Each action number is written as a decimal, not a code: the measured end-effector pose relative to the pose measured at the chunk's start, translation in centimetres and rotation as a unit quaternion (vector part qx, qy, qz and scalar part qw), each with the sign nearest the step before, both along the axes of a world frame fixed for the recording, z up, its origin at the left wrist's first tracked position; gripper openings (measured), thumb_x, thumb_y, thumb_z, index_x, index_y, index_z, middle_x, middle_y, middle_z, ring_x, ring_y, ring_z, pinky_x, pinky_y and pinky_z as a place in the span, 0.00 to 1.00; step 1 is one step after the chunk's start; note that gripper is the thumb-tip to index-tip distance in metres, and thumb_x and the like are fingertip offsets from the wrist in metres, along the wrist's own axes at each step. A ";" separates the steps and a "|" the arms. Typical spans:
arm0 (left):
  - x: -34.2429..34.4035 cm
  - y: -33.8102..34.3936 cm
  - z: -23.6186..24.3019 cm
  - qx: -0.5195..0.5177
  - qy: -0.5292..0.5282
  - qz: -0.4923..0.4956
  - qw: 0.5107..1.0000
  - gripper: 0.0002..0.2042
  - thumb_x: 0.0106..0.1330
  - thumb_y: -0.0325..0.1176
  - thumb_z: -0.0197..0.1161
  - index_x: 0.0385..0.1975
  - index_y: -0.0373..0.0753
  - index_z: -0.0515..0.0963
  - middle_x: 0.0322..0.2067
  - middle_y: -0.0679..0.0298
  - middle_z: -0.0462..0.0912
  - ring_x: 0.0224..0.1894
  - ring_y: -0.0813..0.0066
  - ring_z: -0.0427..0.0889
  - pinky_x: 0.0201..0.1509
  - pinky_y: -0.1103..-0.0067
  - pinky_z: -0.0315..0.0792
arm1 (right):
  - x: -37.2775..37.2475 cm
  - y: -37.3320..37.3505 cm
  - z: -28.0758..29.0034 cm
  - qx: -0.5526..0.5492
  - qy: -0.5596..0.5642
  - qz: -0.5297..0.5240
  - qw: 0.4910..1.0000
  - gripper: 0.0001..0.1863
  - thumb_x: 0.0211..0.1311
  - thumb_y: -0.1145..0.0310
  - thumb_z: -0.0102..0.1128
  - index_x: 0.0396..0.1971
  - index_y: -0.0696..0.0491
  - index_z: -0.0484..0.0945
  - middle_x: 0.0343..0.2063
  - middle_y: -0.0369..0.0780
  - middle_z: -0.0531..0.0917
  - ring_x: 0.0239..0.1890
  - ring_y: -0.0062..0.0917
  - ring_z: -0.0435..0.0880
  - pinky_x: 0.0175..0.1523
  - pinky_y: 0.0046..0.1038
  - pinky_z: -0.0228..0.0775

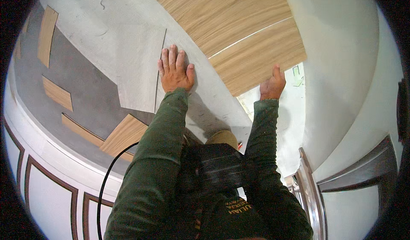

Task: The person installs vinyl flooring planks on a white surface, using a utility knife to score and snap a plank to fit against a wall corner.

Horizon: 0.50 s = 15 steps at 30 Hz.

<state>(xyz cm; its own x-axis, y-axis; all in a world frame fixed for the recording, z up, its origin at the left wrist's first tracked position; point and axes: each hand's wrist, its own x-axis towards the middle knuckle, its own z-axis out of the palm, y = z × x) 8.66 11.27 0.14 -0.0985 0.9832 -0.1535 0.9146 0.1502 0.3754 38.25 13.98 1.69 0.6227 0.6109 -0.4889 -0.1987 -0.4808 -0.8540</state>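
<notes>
My left hand (175, 69) lies flat with fingers spread on a pale grey surface, across the right edge of a loose pale sheet (136, 78). My right hand (272, 83) grips the lower right edge of a wood-grain plank (256, 58), its fingers partly hidden. A similar plank (226, 9) lies beyond it, with a narrow light seam between them. Beside the right hand is a pale patch of floor (288, 118) with small green scraps (297, 75).
Several cut plank pieces (47, 35) lie on a dark grey floor (81, 69) at the left. Panelled white surfaces (49, 195) run along the lower left, near a black cable (106, 167). A curved white wall (341, 61) and dark door panel (354, 167) are at the right.
</notes>
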 end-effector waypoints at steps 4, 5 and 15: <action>0.0 -0.1 0.0 -0.004 0.000 -0.003 1.000 0.25 0.67 0.49 0.47 0.63 0.49 0.63 0.69 0.61 0.54 0.73 0.56 0.47 0.72 0.55 0.39 | -1.0 1.1 1.5 -0.051 0.049 -0.072 0.995 0.20 0.64 0.61 0.57 0.47 0.62 0.72 0.41 0.47 0.79 0.39 0.35 0.81 0.43 0.33 0.76; 0.0 0.0 -0.1 -0.001 -0.006 -0.005 1.000 0.25 0.67 0.49 0.46 0.63 0.48 0.63 0.69 0.61 0.54 0.73 0.56 0.46 0.72 0.55 0.38 | -0.5 0.5 0.8 -0.062 -0.027 -0.006 0.998 0.21 0.64 0.61 0.57 0.48 0.63 0.71 0.42 0.47 0.79 0.40 0.35 0.81 0.44 0.33 0.76; -0.1 0.1 0.5 -0.021 -0.002 -0.014 1.000 0.26 0.66 0.46 0.50 0.62 0.45 0.62 0.69 0.56 0.56 0.72 0.49 0.48 0.70 0.51 0.41 | -1.3 1.6 -1.1 -0.077 -0.318 0.071 0.942 0.31 0.52 0.62 0.67 0.49 0.69 0.67 0.43 0.51 0.78 0.41 0.36 0.80 0.46 0.33 0.74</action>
